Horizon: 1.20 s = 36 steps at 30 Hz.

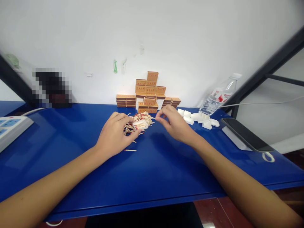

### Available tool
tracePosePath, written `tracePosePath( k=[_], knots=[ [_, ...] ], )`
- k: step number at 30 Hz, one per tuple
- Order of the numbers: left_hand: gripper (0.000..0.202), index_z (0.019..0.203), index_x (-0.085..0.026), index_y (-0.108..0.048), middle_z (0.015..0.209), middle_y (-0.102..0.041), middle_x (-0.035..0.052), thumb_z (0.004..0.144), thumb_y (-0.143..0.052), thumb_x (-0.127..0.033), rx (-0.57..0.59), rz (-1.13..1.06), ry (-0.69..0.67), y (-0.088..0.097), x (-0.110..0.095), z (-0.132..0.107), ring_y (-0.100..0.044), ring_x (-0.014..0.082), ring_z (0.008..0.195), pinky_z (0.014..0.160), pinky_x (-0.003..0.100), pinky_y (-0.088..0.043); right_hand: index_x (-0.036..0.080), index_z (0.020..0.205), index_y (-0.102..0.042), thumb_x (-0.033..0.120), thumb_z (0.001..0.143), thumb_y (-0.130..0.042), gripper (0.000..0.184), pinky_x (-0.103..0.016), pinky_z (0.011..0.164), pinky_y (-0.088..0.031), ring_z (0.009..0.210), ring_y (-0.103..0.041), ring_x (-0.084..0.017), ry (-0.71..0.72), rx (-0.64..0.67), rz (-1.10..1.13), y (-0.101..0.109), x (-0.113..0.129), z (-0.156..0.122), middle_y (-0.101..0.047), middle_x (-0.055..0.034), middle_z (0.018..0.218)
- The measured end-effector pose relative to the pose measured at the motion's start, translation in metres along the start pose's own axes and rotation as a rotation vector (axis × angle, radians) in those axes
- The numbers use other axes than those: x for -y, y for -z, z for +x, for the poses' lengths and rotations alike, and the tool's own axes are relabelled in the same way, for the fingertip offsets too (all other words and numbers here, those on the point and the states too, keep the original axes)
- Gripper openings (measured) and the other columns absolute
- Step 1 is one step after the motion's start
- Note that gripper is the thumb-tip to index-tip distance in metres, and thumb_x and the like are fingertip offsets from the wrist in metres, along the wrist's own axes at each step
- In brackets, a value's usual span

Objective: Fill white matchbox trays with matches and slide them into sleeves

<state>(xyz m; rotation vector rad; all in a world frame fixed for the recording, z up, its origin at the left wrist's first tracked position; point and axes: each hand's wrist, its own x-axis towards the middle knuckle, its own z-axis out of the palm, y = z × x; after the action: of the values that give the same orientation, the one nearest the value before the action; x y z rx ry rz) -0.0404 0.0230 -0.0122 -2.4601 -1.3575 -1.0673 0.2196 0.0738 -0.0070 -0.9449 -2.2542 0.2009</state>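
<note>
My left hand (116,131) holds a small white matchbox tray (145,124) between thumb and fingers, with some red-tipped matches lying in it. A loose pile of matches (145,116) spreads on the table behind and beneath the tray. Thumb and forefinger of my right hand (172,122) are pinched together on a thin match (152,118), just right of the pile. One single match (130,150) lies apart, nearer to me. Behind the pile, stacked orange matchboxes (150,90) stand against the wall.
White empty matchbox trays (196,117) lie to the right, beside a tilted water bottle (217,96). A phone (245,134) rests on a white object at the right. A power strip (16,128) sits at the left of the blue table (147,186). Metal frame bars rise at both sides.
</note>
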Motion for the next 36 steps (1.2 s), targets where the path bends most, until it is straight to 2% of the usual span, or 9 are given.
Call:
tracePosePath(
  k=[2, 8, 12, 14, 18, 20, 25, 29, 36],
  knots=[
    [0.031, 0.106, -0.014, -0.072, 0.098, -0.072, 0.0083, 0.092, -0.075, -0.042, 0.035, -0.022, -0.04, -0.001, -0.001, 0.0, -0.059, 0.0259, 0.094, 0.086, 0.043, -0.053, 0.022, 0.098, -0.062, 0.02, 0.102, -0.06, 0.004, -0.04, 0.092, -0.046, 0.101, -0.054, -0.024, 0.028, -0.044, 0.028, 0.004, 0.006, 0.0, -0.058, -0.0068, 0.103],
    [0.033, 0.106, -0.016, -0.072, 0.098, -0.073, 0.0079, 0.096, -0.069, -0.048, 0.089, -0.055, -0.114, -0.002, -0.002, -0.001, -0.061, 0.0259, 0.095, 0.085, 0.042, -0.053, 0.023, 0.102, -0.062, 0.02, 0.103, -0.059, 0.004, -0.041, 0.099, -0.046, 0.113, -0.053, -0.024, 0.146, 0.098, 0.07, -0.001, 0.026, -0.006, -0.059, -0.0076, 0.113],
    [0.034, 0.11, -0.015, -0.072, 0.101, -0.073, 0.009, 0.096, -0.069, -0.046, 0.016, -0.01, -0.09, 0.004, 0.003, 0.003, -0.061, 0.0263, 0.096, 0.086, 0.042, -0.052, 0.021, 0.099, -0.063, 0.02, 0.103, -0.057, 0.007, -0.034, 0.081, -0.048, 0.091, -0.057, -0.019, 0.045, -0.071, 0.113, -0.003, 0.022, -0.006, -0.06, -0.0048, 0.097],
    [0.032, 0.108, -0.016, -0.072, 0.099, -0.074, 0.0082, 0.097, -0.068, -0.046, -0.042, 0.034, -0.039, 0.008, 0.007, 0.007, -0.062, 0.0265, 0.095, 0.087, 0.043, -0.051, 0.021, 0.096, -0.063, 0.019, 0.102, -0.059, 0.008, -0.031, 0.075, -0.047, 0.082, -0.057, -0.017, 0.01, -0.089, 0.129, -0.007, 0.019, -0.006, -0.059, -0.0028, 0.091],
    [0.025, 0.101, -0.02, -0.071, 0.098, -0.074, 0.0055, 0.095, -0.069, -0.044, -0.111, 0.09, 0.07, 0.014, 0.014, 0.012, -0.064, 0.0265, 0.095, 0.087, 0.042, -0.049, 0.021, 0.101, -0.067, 0.021, 0.1, -0.065, 0.003, -0.033, 0.087, -0.048, 0.095, -0.058, -0.019, 0.122, 0.111, 0.153, -0.025, 0.027, -0.008, -0.062, -0.0043, 0.098],
    [0.023, 0.101, -0.021, -0.071, 0.099, -0.074, 0.0052, 0.094, -0.069, -0.043, -0.119, 0.097, 0.091, 0.014, 0.016, 0.013, -0.064, 0.0267, 0.097, 0.089, 0.043, -0.049, 0.02, 0.101, -0.068, 0.023, 0.1, -0.066, 0.004, -0.035, 0.093, -0.047, 0.102, -0.058, -0.02, 0.152, 0.155, 0.167, -0.034, 0.039, -0.01, -0.063, -0.0053, 0.102],
    [0.024, 0.102, -0.021, -0.071, 0.097, -0.074, 0.0051, 0.094, -0.069, -0.043, -0.108, 0.09, 0.092, 0.012, 0.015, 0.012, -0.063, 0.0269, 0.097, 0.088, 0.043, -0.049, 0.018, 0.096, -0.065, 0.02, 0.095, -0.069, 0.005, -0.033, 0.086, -0.048, 0.091, -0.059, -0.019, 0.037, 0.175, 0.161, -0.05, 0.064, -0.012, -0.062, -0.0042, 0.096],
    [0.02, 0.102, -0.022, -0.071, 0.096, -0.074, 0.0049, 0.093, -0.07, -0.04, -0.098, 0.08, 0.073, 0.011, 0.014, 0.012, -0.063, 0.0268, 0.095, 0.087, 0.042, -0.05, 0.017, 0.094, -0.063, 0.017, 0.095, -0.067, 0.005, -0.034, 0.084, -0.048, 0.09, -0.059, -0.019, -0.047, 0.19, 0.097, -0.054, 0.062, -0.011, -0.063, -0.0055, 0.096],
    [0.022, 0.103, -0.022, -0.07, 0.1, -0.074, 0.0052, 0.094, -0.071, -0.042, -0.106, 0.082, 0.059, 0.01, 0.015, 0.011, -0.063, 0.0264, 0.098, 0.091, 0.043, -0.05, 0.017, 0.092, -0.06, 0.02, 0.103, -0.059, 0.012, -0.035, 0.082, -0.047, 0.09, -0.058, -0.02, -0.099, 0.292, -0.068, -0.051, 0.06, -0.007, -0.063, -0.0074, 0.096]
  ],
)
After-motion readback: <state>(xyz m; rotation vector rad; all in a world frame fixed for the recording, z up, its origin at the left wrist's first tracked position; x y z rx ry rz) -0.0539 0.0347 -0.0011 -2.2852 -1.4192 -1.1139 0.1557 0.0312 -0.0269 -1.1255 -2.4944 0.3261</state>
